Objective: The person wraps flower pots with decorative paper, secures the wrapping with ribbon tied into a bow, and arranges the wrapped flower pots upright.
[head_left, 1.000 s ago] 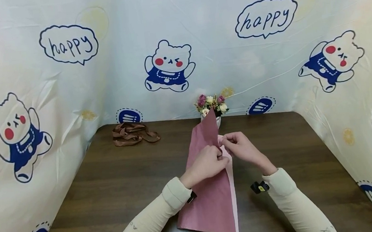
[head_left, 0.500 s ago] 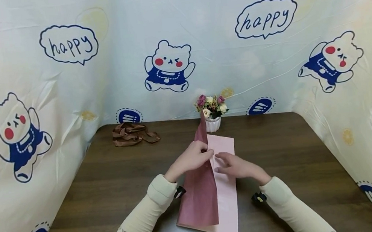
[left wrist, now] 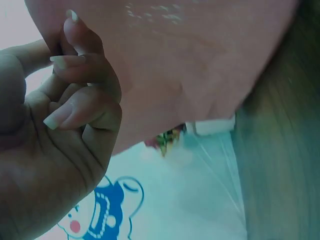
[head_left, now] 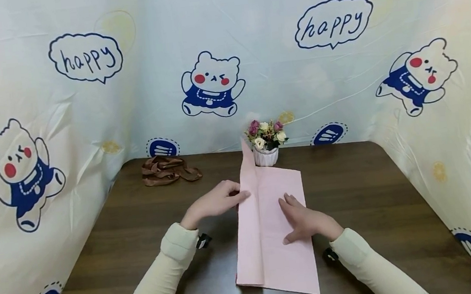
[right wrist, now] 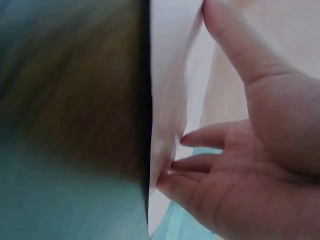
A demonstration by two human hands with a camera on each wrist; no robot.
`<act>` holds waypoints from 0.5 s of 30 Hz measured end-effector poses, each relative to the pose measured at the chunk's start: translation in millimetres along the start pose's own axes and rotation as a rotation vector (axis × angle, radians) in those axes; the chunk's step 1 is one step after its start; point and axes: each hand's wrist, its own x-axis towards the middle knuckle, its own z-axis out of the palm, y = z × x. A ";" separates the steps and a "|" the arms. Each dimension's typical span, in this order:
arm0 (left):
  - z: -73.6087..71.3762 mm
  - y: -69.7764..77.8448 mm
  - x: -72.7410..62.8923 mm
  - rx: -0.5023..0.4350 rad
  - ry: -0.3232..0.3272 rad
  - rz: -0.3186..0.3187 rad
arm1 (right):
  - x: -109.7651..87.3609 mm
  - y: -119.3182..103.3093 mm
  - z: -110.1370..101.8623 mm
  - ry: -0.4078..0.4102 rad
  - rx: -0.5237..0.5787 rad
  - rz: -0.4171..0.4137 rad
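A sheet of wrapping paper, pale pink on the side facing up, lies lengthwise before me with its left part raised as an upright flap. My left hand pinches the flap's edge between thumb and fingers. In the left wrist view that hand has curled fingers at the darker pink side of the paper. Spread over the right part of the sheet, my right hand rests with fingers fairly straight. The right wrist view shows its fingertips touching the paper.
Behind the sheet stands a white pot of artificial flowers, close to the flap's upper tip. A bundle of brown ribbon lies at the back left of the dark wooden table. A printed cloth surrounds the table's back and sides.
The mauve layer has swung left, exposing more of the pale pink side. My left hand has moved left with it; my right hand has lowered and spread onto the sheet.
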 end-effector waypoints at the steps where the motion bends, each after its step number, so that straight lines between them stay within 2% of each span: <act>1: -2.4 -2.3 -2.4 -0.004 0.001 -0.005 | -1.1 1.8 -1.2 -0.005 -0.002 -0.004; 9: -18.0 -19.5 -21.7 -0.041 0.029 -0.047 | -8.0 15.4 -13.2 -0.054 -0.025 -0.022; 15: -24.9 -28.8 -33.7 -0.009 0.033 -0.081 | -13.7 23.8 -18.5 -0.065 -0.001 -0.010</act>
